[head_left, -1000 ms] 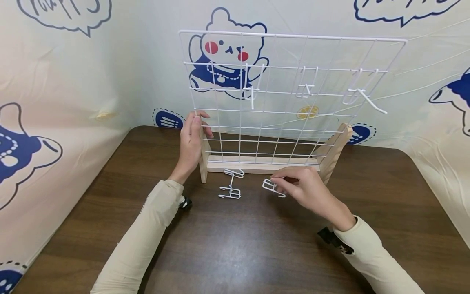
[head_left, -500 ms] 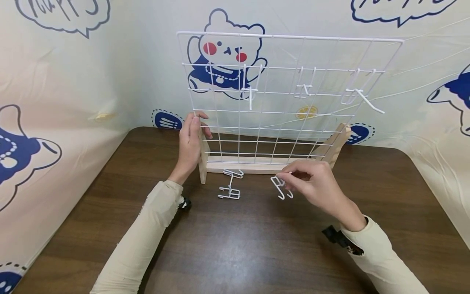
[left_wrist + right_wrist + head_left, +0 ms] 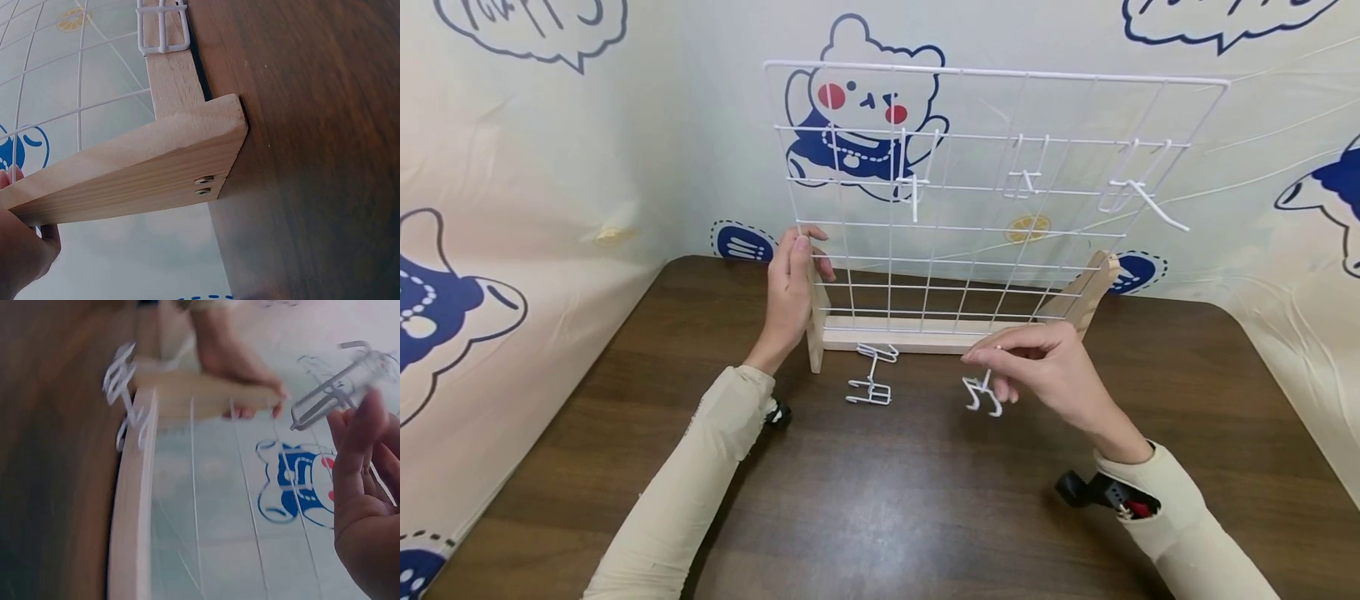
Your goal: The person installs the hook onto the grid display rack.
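Note:
My left hand (image 3: 790, 287) grips the left wooden upright (image 3: 817, 333) of a stand carrying a white wire grid (image 3: 996, 73); in the left wrist view the hand (image 3: 25, 253) wraps the upright's upper part. In front of the stand's right half, my right hand (image 3: 1048, 367) pinches a white wire hook (image 3: 983, 392) between thumb and fingers, its two curled ends pointing down above the table. The right wrist view shows the hook's rectangular frame (image 3: 328, 403) beyond the fingertips. Part of its stem is hidden by the fingers.
Three white hooks hang on the grid: a left one (image 3: 914, 187), a middle one (image 3: 1024, 179) and a right one (image 3: 1138, 192) with a long prong. White wire hook pieces (image 3: 871, 393) lie before the wooden base bar (image 3: 925, 340). A printed cloth (image 3: 700, 125) stands behind the table.
My right hand has shifted slightly right and turned the hook, so its curled ends now point down toward me. My left hand keeps its place on the upright.

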The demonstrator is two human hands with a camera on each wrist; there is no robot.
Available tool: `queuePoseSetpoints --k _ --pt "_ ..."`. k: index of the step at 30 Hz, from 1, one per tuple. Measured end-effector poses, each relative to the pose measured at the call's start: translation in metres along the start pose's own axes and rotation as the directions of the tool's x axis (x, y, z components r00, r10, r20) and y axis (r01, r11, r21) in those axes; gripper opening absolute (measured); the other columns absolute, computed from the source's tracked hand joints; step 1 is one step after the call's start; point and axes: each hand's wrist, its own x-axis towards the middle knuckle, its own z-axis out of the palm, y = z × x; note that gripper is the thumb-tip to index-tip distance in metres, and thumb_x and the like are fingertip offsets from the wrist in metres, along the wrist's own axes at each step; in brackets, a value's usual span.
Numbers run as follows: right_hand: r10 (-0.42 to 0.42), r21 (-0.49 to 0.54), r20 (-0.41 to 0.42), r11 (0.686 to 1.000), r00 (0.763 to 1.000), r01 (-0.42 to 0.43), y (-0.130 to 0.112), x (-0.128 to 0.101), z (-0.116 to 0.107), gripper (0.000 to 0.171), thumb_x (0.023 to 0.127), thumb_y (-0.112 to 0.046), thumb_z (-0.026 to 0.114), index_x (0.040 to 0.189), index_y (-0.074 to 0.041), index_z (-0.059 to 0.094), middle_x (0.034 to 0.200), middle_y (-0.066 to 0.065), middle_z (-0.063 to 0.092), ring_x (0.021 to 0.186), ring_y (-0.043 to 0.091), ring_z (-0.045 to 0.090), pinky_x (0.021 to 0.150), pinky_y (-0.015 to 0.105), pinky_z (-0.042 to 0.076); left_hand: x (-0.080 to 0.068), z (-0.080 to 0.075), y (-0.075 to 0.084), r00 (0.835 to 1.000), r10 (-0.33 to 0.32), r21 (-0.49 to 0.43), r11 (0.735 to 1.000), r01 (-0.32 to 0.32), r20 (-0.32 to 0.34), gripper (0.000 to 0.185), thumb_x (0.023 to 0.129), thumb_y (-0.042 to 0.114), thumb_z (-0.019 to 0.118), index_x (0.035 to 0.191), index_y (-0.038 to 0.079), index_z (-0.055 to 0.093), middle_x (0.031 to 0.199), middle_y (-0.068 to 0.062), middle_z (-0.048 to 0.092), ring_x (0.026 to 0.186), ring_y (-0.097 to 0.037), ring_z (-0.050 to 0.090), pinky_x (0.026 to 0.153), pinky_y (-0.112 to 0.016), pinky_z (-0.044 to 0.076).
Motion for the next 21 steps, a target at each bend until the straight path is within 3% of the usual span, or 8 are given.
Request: queuePoseSetpoints --k 6,9,14,18,21 --pt "0.085 0.196 0.065 0.976 0.994 -0.096 0.000 0.001 -0.001 0.018 0.098 0.006 0.054 0.106 0.011 0.070 0.081 0.022 0.070 0.048 0.021 0.055 0.043 0.032 0.045 0.003 -0.002 -0.020 1.000 0.007 -0.009 1.000 -0.007 -0.007 0.031 0.109 0.019 0.032 0.117 -0.003 0.053 0.084 -0.028 0.054 0.073 -0.037 0.054 0.075 -0.034 0.050" --pt "0.147 0.213 0.085 0.964 0.986 -0.162 0.000 0.001 -0.001 0.021 0.101 0.001 0.052 0.112 0.010 0.068 0.094 0.025 0.071 0.055 0.021 0.059 0.047 0.030 0.047 0.003 -0.003 -0.021 1.000 0.013 -0.018 1.000 -0.013 -0.005 0.031 0.109 0.020 0.032 0.117 -0.002 0.053 0.084 -0.027 0.054 0.073 -0.036 0.055 0.075 -0.033 0.051" --pt "0.187 0.088 0.095 0.977 0.978 -0.195 -0.002 0.003 -0.002 0.023 0.102 -0.004 0.053 0.116 0.004 0.069 0.099 0.024 0.071 0.069 0.023 0.066 0.060 0.031 0.055 0.002 -0.002 -0.016 1.000 0.006 -0.021 1.000 -0.006 -0.001 0.031 0.109 0.016 0.031 0.116 -0.005 0.052 0.085 -0.031 0.053 0.073 -0.040 0.054 0.074 -0.033 0.052" --pt "0.125 -0.064 0.067 0.991 0.990 -0.121 -0.001 0.004 -0.001 0.022 0.099 -0.001 0.056 0.117 0.000 0.071 0.100 0.021 0.073 0.079 0.023 0.071 0.070 0.031 0.059 0.002 -0.001 -0.008 1.000 0.010 -0.017 1.000 -0.010 0.005 0.031 0.109 0.016 0.031 0.115 -0.007 0.052 0.085 -0.035 0.051 0.074 -0.043 0.052 0.074 -0.035 0.051" --pt "0.040 -0.216 0.030 0.976 0.999 -0.033 0.001 0.003 0.000 0.025 0.097 0.002 0.059 0.118 -0.002 0.071 0.097 0.014 0.074 0.083 0.020 0.072 0.075 0.027 0.057 0.002 -0.001 -0.008 1.000 0.010 -0.019 1.000 -0.010 0.005 0.031 0.109 0.016 0.031 0.115 -0.005 0.053 0.086 -0.035 0.051 0.073 -0.042 0.053 0.074 -0.035 0.051"
